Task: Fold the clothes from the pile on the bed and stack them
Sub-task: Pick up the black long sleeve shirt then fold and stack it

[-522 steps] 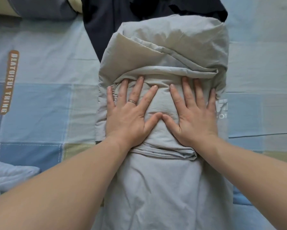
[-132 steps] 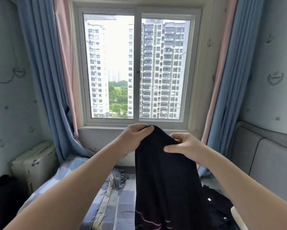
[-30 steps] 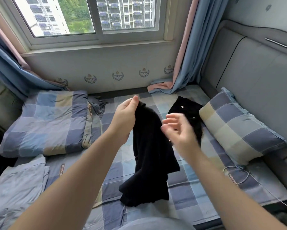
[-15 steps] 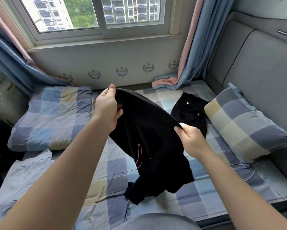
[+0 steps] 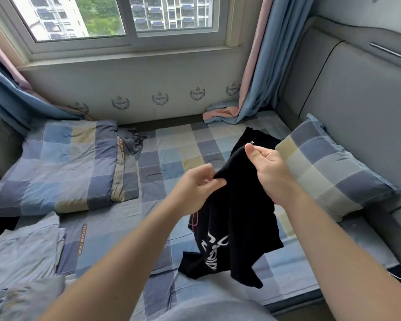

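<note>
bedsheet label [image 5: 81, 239] reading "BEAUTIFUL THING"

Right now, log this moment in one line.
step: black shirt held up | left hand: pinches edge | right hand: holds edge | shirt: hangs over bed | pending: second black garment by pillow

Black garments, two: printed black garment [image 5: 236, 216] and second black garment [image 5: 259, 136]. Hands, two: left hand [image 5: 194, 188], right hand [image 5: 271, 172]. Checked pillow [image 5: 329, 172]: one. Folded checked quilt [image 5: 55, 167]: one. Curtains, two: left curtain [image 5: 7, 93], right curtain [image 5: 266, 54].
</note>
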Action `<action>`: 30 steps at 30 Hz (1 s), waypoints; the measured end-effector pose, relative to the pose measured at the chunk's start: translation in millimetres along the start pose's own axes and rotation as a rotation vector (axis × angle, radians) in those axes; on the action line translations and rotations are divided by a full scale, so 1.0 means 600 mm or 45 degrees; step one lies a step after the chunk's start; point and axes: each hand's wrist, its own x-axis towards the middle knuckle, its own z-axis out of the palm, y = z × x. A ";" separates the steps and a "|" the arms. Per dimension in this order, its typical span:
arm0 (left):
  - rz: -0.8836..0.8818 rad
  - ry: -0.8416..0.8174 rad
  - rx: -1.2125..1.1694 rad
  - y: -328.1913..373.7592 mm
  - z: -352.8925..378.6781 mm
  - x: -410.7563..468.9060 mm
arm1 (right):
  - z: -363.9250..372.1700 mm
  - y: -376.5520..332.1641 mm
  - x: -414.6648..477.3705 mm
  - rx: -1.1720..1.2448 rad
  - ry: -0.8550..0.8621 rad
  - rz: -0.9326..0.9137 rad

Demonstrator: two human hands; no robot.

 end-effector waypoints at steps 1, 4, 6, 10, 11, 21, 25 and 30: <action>0.017 0.034 0.027 0.003 -0.005 -0.001 | -0.010 0.000 -0.001 -0.047 0.015 -0.002; 0.099 0.113 0.052 0.012 -0.028 -0.002 | -0.028 0.011 -0.006 -0.159 0.042 -0.027; 0.140 0.214 0.081 0.022 -0.038 -0.002 | -0.026 0.025 -0.009 -0.167 0.053 -0.015; 0.118 0.327 0.076 0.046 -0.046 0.001 | -0.010 0.054 -0.003 -0.017 0.123 0.045; 0.085 0.343 0.038 0.053 -0.050 0.005 | -0.009 0.056 -0.001 0.062 0.132 0.084; -0.024 0.379 -0.476 0.119 -0.109 0.004 | -0.021 0.098 -0.006 -0.698 0.514 0.031; -0.035 0.339 -0.541 0.144 -0.084 0.002 | 0.090 0.062 -0.068 -0.223 0.081 -0.053; -0.026 0.415 -0.537 0.166 -0.081 0.005 | 0.113 0.088 -0.050 -0.425 0.063 0.054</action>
